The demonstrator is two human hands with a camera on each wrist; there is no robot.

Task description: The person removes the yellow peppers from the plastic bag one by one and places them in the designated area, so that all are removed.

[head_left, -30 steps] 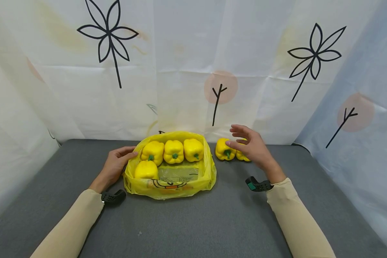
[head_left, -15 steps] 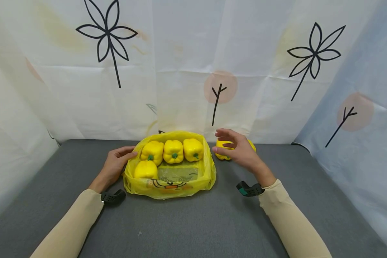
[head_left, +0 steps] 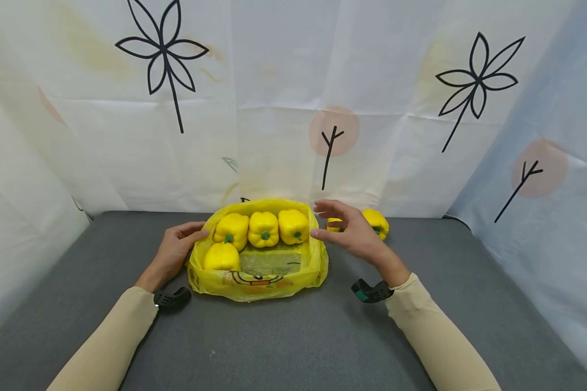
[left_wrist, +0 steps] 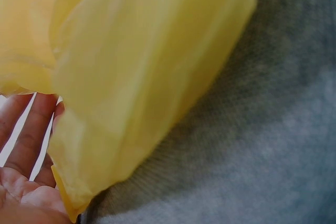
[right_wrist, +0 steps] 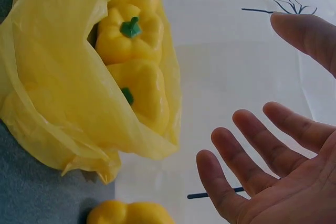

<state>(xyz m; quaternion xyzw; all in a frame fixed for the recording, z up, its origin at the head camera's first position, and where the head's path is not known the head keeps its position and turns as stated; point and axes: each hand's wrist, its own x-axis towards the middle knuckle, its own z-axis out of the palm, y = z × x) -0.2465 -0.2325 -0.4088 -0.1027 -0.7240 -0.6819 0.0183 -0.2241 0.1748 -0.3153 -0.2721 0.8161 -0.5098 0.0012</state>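
Observation:
A yellow plastic bag [head_left: 259, 290] lies with its mouth spread wide. Several yellow bell peppers [head_left: 263, 228] sit inside it, most in a back row and one at front left. My left hand [head_left: 173, 247] rests against the bag's left side, thumb near its rim; in the left wrist view its fingers [left_wrist: 32, 135] look straight, partly covered by the plastic. Beside the bag's right rim my right hand [head_left: 354, 233] hovers with fingers spread, holding nothing. In the right wrist view a gap shows between the bag [right_wrist: 68, 98] and that hand [right_wrist: 268, 156].
Right of the bag are two more bell peppers, one [head_left: 332, 221] mostly hidden behind my right hand and the other [head_left: 378, 221] farther right. All this is on a grey table [head_left: 274, 347]. A white patterned curtain [head_left: 274, 65] hangs behind it.
My right hand has moved left from over the two loose peppers to the bag's right rim, leaving the farther pepper in view. My left hand and the bag have stayed in place.

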